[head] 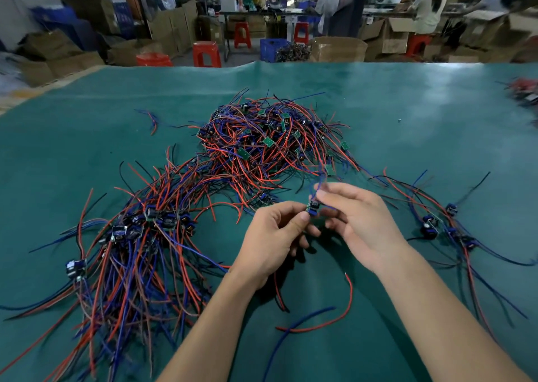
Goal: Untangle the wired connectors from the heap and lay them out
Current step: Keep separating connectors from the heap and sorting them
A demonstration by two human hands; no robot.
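A busy workshop, with cardboard boxes, red stools (205,53) and seated workers at the back, surrounds a counter (407,125) covered in green matting. At its middle lies the heap (270,140), a tangle of red, blue and black wires with small green boards caught among them. Nearer the person than the heap, both hands meet over the mat. The left hand (273,236) pinches a small wired connector (313,208) between thumb and forefinger, the remaining fingers curled beneath. The right hand (361,221) pinches a blue wire (320,185) just above that connector, its other fingers loosely bent. The wire runs up toward the heap. To the left of the hands, a bundle of connectors (139,236) lies with its wires fanned toward the near edge of the counter. To the right of the hands, a smaller group of connectors (442,224) rests on the mat. Loose red and blue wires (326,320) curl between the forearms.
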